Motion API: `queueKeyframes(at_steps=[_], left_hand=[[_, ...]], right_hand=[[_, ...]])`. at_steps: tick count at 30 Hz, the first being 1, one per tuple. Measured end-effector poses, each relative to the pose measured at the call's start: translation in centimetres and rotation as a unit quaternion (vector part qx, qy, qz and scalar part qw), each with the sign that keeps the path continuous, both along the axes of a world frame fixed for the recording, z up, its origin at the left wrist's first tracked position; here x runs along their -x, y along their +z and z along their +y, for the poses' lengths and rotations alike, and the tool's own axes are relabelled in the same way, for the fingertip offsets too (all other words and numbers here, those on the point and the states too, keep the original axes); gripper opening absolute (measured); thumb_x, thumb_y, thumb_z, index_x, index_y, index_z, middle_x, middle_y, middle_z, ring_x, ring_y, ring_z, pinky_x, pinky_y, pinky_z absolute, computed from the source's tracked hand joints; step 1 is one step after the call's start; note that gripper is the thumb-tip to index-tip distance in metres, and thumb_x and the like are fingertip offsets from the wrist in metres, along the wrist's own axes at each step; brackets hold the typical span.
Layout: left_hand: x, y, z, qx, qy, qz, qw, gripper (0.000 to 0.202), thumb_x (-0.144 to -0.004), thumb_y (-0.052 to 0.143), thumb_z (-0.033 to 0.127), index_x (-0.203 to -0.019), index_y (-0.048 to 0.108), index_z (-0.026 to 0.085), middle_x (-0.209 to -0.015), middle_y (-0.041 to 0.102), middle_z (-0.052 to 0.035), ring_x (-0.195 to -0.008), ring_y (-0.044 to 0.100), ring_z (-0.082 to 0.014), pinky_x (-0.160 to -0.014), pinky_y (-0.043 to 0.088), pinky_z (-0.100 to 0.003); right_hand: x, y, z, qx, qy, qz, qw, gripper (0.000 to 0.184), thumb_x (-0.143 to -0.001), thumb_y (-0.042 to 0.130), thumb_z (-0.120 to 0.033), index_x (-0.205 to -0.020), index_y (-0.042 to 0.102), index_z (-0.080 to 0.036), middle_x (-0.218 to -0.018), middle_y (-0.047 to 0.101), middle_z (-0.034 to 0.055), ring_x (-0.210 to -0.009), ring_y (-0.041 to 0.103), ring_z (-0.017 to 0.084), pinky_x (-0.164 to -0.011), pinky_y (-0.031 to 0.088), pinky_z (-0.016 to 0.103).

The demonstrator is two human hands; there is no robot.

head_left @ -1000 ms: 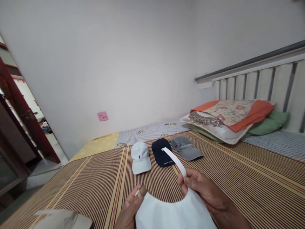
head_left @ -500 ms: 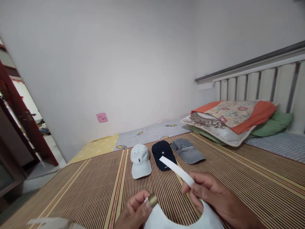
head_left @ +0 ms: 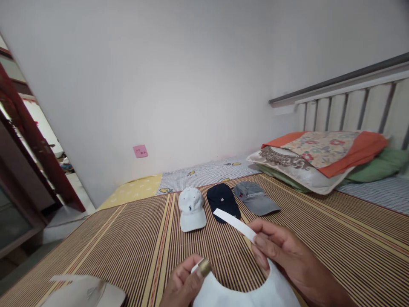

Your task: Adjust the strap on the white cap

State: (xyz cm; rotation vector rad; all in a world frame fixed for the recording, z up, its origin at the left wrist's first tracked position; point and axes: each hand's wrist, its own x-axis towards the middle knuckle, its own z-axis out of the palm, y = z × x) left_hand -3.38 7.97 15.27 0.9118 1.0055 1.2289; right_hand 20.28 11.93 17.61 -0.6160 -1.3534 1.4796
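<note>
A white cap point(head_left: 243, 296) is held low in front of me, its rear opening facing away and its lower part cut off by the frame. My left hand point(head_left: 185, 281) pinches the opening's left side, beside a brass-coloured buckle point(head_left: 204, 267). Between thumb and fingers, my right hand point(head_left: 281, 251) grips the white strap point(head_left: 234, 222), whose free end sticks out up and to the left. Strap and buckle are apart. Beyond the hands lie a pale cap point(head_left: 191, 209), a navy cap point(head_left: 223, 200) and a grey cap point(head_left: 256, 199) in a row.
A beige cap point(head_left: 84, 294) lies at the lower left on the striped mat point(head_left: 134, 243). Pillows with a floral cover point(head_left: 329, 147) are stacked at the right by the slatted headboard point(head_left: 354, 108). A pink note point(head_left: 140, 151) sticks to the wall. A door point(head_left: 47, 157) stands at left.
The view has shifted slightly, bringing more of the beige cap into sight. Both hands keep their hold on the white cap and its strap, with little movement.
</note>
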Motion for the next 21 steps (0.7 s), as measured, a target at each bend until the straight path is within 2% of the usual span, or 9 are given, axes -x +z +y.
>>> queueKeyframes(at_steps=[4,7,11,16,19,21], left_hand=[[0.5,-0.3,0.7,-0.022,0.022,0.015,0.999,0.063,-0.049,0.098,0.069,-0.066,0.071,0.014,-0.052,0.055,0.0012,-0.046,0.040,-0.0052,-0.050,0.026,-0.018],[0.5,-0.4,1.2,-0.028,0.025,0.039,0.999,0.068,-0.045,0.096,0.074,-0.063,0.072,0.013,-0.050,0.053,0.0013,-0.044,0.037,-0.0036,-0.049,0.022,-0.017],[0.1,-0.2,0.6,-0.015,0.004,-0.041,0.999,0.062,-0.048,0.100,0.065,-0.067,0.075,0.012,-0.057,0.058,-0.0008,-0.049,0.044,-0.0062,-0.052,0.031,-0.016],[-0.7,0.1,-0.5,0.044,0.039,-0.113,0.992,0.048,-0.053,0.104,0.047,-0.077,0.077,0.015,-0.066,0.059,0.0006,-0.058,0.049,-0.0093,-0.059,0.041,-0.018],[-1.0,0.1,-0.5,0.035,-0.018,-0.091,0.995,0.052,-0.055,0.101,0.055,-0.073,0.075,0.013,-0.061,0.056,0.0001,-0.053,0.045,-0.0078,-0.054,0.034,-0.016],[-1.2,0.3,-0.5,-0.014,-0.055,-0.057,0.997,0.056,-0.056,0.098,0.063,-0.067,0.075,0.013,-0.062,0.056,-0.0007,-0.052,0.042,-0.0067,-0.053,0.030,-0.017]], right_hand=[[0.3,-0.1,0.0,-0.003,0.022,0.006,1.000,0.041,-0.091,0.074,-0.053,-0.116,0.069,-0.020,-0.061,0.058,-0.0050,-0.051,0.047,0.009,-0.050,0.035,0.022],[0.3,-0.2,0.0,0.024,0.012,0.031,0.999,0.046,-0.087,0.079,-0.051,-0.121,0.070,-0.021,-0.066,0.062,-0.0033,-0.053,0.052,0.010,-0.053,0.043,0.023],[0.4,-0.1,0.0,0.040,-0.024,0.058,0.997,0.049,-0.084,0.083,-0.048,-0.123,0.070,-0.021,-0.076,0.065,-0.0015,-0.061,0.058,0.010,-0.059,0.049,0.024],[0.4,-0.1,0.0,0.022,-0.013,0.063,0.998,0.039,-0.084,0.084,-0.046,-0.112,0.073,-0.021,-0.089,0.070,0.0023,-0.063,0.059,0.009,-0.059,0.046,0.022],[0.5,-0.2,-0.2,0.009,0.015,0.065,0.998,0.032,-0.084,0.084,-0.044,-0.103,0.074,-0.021,-0.091,0.072,0.0033,-0.063,0.060,0.009,-0.056,0.044,0.021],[0.8,-0.3,-0.5,-0.008,0.047,0.056,0.997,0.027,-0.086,0.082,-0.043,-0.098,0.075,-0.021,-0.087,0.072,0.0017,-0.059,0.059,0.007,-0.054,0.042,0.019]])
